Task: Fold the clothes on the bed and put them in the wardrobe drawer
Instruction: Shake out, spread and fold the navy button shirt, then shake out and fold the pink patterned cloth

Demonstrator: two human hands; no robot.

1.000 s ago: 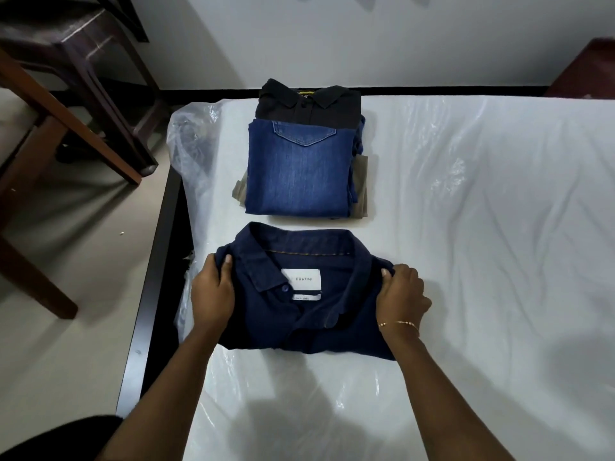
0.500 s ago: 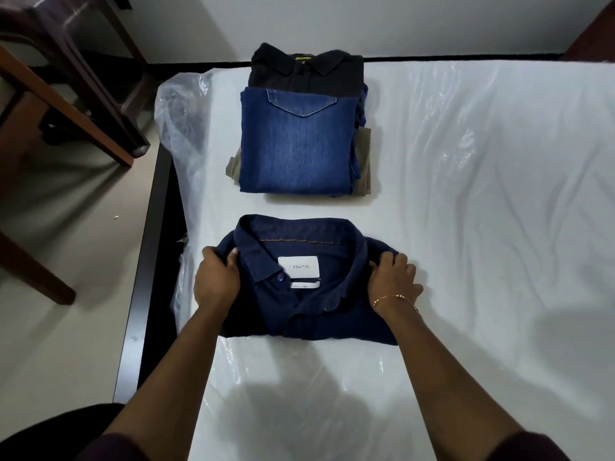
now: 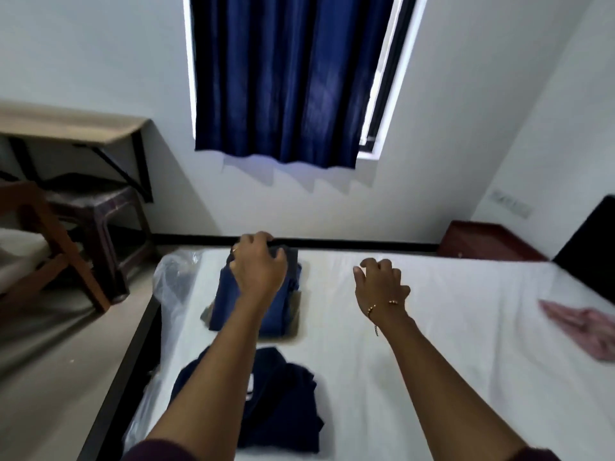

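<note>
White bed [image 3: 432, 327] | folded stack [image 3: 226, 301] | hands [image 3: 258, 264] [image 3: 379, 284] loosely curled, seemingly holding nothing

Folded navy polo shirt with a white neck label [image 3: 283, 404], lying near the front edge of the white-sheeted bed [image 3: 449, 327]. Beyond it, a stack of folded clothes topped by blue denim [image 3: 283, 307] lies near the bed's far edge; a crumpled pink garment [image 3: 579, 324] lies well apart at right.
</note>
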